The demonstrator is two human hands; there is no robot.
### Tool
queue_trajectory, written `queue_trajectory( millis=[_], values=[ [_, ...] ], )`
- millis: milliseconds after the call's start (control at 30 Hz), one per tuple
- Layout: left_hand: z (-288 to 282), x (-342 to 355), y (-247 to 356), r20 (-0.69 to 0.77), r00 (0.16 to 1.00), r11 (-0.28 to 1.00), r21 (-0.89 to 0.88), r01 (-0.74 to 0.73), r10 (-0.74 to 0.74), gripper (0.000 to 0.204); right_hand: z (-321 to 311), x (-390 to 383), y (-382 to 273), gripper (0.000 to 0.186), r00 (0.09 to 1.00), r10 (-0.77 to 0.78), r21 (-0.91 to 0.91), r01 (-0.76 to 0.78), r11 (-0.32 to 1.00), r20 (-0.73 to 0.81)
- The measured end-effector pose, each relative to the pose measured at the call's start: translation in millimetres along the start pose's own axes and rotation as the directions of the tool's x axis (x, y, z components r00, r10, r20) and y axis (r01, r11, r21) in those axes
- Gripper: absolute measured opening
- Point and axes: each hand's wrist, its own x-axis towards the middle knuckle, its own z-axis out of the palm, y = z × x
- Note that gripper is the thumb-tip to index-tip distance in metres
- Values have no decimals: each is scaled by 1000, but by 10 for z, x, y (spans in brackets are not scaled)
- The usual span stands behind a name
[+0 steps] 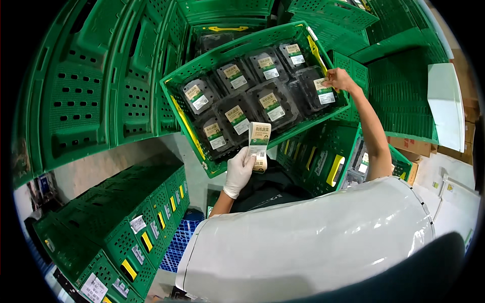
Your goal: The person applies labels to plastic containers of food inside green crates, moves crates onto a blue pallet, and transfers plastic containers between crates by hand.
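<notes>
My left hand (239,172), in a white glove, is closed around a strip of printed labels (260,135) in cream, green and white. The strip stands up from its fingers in front of a green crate (217,174). Several dark plastic clamshell boxes (255,103) sit in two rows inside that tilted-looking crate, each with a similar label on its lid. My bare right hand (339,81) reaches to the crate's right end. Its fingers are pinched at the upper edge of the label (324,92) on the rightmost box (309,90).
Tall green crates (83,96) stand along the left. Stacked green crates with yellow handles (126,227) fill the lower left, beside a blue plastic pallet (178,247). Another crate (328,159) with packed boxes sits below my right arm. A broad shiny white surface (308,242) lies near me.
</notes>
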Motion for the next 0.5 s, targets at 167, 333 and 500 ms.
queue_trajectory(
  millis=[167, 333, 500],
  values=[
    [98, -6, -48, -24, 1000, 1000, -6, -11, 11, 26, 317, 296, 445, 32, 979, -138, -439, 60, 896, -148],
    [133, -48, -60, -87, 995, 999, -12, -45, 44, 27, 627, 131, 156, 61, 836, -372, -680, -2, 733, -403],
    [-31, -206, -80, -206, 964, 986, 58, -157, 166, 19, 1089, -633, -1067, 42, 927, -374, 439, 322, 839, 36]
  ],
)
